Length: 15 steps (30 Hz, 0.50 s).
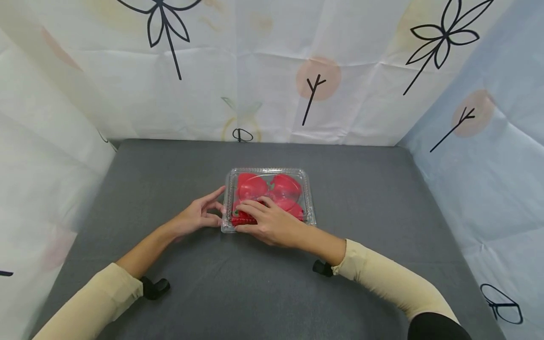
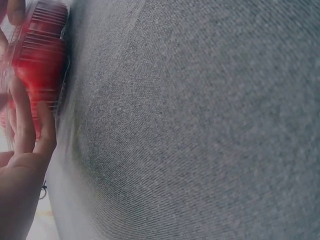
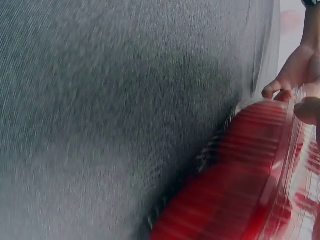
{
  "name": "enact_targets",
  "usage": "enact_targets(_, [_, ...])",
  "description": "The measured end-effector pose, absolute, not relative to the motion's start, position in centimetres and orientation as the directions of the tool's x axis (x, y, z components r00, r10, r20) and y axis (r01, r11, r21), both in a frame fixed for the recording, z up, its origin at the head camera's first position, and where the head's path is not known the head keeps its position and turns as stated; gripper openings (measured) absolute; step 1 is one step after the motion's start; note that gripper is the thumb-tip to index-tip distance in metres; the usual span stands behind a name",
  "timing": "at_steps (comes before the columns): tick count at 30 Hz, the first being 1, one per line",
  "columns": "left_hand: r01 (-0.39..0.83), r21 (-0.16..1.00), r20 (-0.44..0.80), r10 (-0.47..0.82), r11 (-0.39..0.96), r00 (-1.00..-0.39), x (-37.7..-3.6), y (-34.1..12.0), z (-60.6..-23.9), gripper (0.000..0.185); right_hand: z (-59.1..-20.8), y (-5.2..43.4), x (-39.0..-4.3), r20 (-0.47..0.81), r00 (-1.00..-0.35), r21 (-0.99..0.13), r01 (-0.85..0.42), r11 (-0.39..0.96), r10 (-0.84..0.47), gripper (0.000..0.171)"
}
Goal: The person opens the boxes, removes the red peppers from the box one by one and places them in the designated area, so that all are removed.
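A clear plastic clamshell box (image 1: 269,198) of red pieces sits on the grey tabletop (image 1: 170,179). The right hand (image 1: 272,224) lies over the box's near left corner; the left hand (image 1: 197,217) touches its left edge with extended fingers (image 1: 214,194).

Both arms in long cream/beige sleeves, snug fit, cuffs end just short of the wrists. Right sleeve (image 1: 391,278) meets a black upper garment near the shoulder. Small black device w/ strap under each wrist: left wrist camera (image 1: 155,287), right wrist camera (image 1: 322,267). Left hand (image 1: 196,217) & right hand (image 1: 272,225) bare, no gloves.
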<state>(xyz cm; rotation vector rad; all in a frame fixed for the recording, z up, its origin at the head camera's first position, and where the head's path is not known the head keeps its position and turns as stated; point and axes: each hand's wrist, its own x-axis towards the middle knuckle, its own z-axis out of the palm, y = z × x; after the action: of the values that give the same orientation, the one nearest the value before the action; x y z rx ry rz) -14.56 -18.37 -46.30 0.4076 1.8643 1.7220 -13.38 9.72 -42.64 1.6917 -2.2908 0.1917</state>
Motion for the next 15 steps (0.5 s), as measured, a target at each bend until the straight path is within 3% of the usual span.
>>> enact_targets(15, [-0.256, 0.96, -0.269, 0.632, 0.114, -0.727, -14.3, -18.5, -46.0, 0.104, -43.3, 7.9, -12.6, 0.379, -0.313, 0.042, -0.934, 0.354, -0.871, 0.028])
